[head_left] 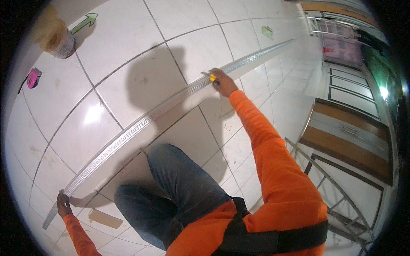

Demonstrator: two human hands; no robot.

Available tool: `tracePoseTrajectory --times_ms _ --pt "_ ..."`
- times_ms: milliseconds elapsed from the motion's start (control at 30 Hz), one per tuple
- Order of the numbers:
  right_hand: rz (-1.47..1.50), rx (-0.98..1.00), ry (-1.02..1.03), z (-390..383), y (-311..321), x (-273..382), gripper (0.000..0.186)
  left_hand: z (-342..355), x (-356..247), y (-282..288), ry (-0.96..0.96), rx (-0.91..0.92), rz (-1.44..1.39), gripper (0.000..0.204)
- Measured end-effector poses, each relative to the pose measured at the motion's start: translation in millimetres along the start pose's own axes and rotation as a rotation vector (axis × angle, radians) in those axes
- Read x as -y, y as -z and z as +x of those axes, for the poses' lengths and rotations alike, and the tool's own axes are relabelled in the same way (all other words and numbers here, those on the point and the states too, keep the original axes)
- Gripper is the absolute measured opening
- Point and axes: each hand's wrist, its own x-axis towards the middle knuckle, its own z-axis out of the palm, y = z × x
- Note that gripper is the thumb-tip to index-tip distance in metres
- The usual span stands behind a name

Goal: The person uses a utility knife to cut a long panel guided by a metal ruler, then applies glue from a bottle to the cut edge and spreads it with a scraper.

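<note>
The long silver moulding strip (141,123) looks light and whippy; the left hand (63,204) pinches its end, the right hand (223,83) closes on a yellow tool (211,77) against it.

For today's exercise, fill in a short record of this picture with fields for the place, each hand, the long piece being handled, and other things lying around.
Place: white tiled floor, seen from above; the person kneels on it in jeans and orange sleeves.
Left hand: rests on the near end of the strip.
Right hand: holds a small yellow tool against the strip, farther along.
Long piece: silver patterned moulding strip, lying flat across the tiles.
Other things: pink tape measure, a tin at upper left, a metal frame at right.
</note>
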Motion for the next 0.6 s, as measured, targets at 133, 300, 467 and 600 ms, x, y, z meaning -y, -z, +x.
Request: tracePoseTrajectory --times_ms 133,300,467,600 --pt "-0.091 0.048 -0.025 16 21 -49 0.055 3 -2 0 0.370 -0.088 -0.734 0.040" --pt "-0.158 0.111 -0.075 24 27 -78 0.055 2 -4 4 0.523 -0.153 -0.877 0.042" --pt "-0.166 0.017 -0.139 29 34 -99 0.055 3 -12 2 0.580 -0.221 -0.911 0.046" --pt "-0.200 -0.069 -0.082 29 18 -124 0.054 -1 -35 -1 0.505 -0.213 -0.763 0.046"
